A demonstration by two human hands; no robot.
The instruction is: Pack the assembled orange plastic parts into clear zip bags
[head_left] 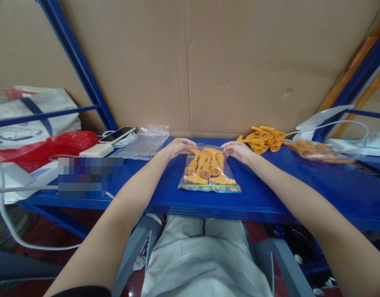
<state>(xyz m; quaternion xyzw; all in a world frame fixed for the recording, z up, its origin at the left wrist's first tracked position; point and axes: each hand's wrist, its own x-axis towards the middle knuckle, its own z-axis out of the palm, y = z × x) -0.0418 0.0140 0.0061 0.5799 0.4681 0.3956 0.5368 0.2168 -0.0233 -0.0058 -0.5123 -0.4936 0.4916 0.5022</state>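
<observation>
A clear plastic bag (210, 171) with a colourful bottom strip lies on the blue shelf (165, 189) in front of me. It holds several orange plastic toys. My left hand (179, 147) pinches the bag's far left corner, fingers closed on the plastic. My right hand (237, 150) grips the bag's far right corner the same way. Both hands sit at the bag's open far end, against the cardboard wall.
A loose pile of orange toys (265, 139) lies to the right, beside another filled bag (316, 150). Empty clear bags (146, 142), a phone (117, 134), a white power bank (97, 150) and a red bag (47, 148) lie to the left. A cardboard sheet (208, 62) backs the shelf.
</observation>
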